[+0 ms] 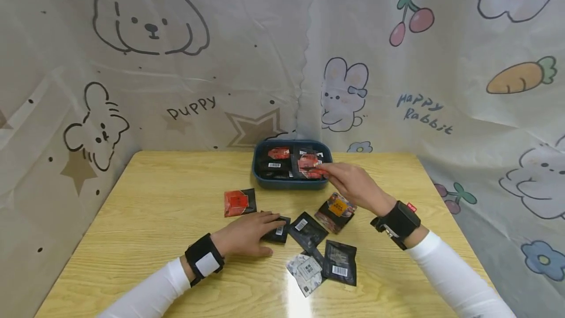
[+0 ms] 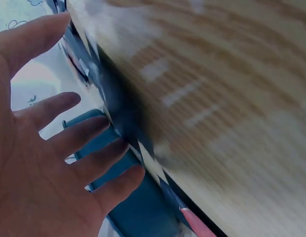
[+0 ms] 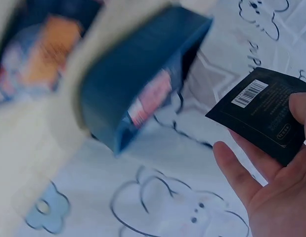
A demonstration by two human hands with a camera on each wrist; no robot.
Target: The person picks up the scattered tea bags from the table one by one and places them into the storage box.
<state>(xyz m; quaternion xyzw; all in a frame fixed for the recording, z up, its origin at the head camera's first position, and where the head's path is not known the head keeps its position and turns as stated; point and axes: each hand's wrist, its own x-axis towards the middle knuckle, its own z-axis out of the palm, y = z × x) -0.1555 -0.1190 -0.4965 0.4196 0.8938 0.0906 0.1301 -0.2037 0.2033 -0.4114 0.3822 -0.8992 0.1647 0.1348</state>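
Observation:
My right hand (image 1: 353, 183) pinches a small packet at the right side of a dark blue bin (image 1: 282, 184). In the right wrist view that packet (image 3: 259, 108) turns its black back with a white barcode toward the camera. Several black and red packets lie inside the bin. On the table, my left hand (image 1: 244, 234) reaches over a black packet (image 1: 280, 233), its fingertips right at the packet and its fingers spread. The left wrist view has the same hand (image 2: 49, 148) with loosely extended fingers and nothing gripped.
A red and black packet (image 1: 240, 202) lies left of the bin. Right of my left hand are black packets (image 1: 307, 231) (image 1: 340, 262), a grey-white patterned packet (image 1: 307, 273) and a stack with an orange label (image 1: 336, 210). A printed cloth (image 1: 265, 63) hangs behind the table (image 1: 145, 239).

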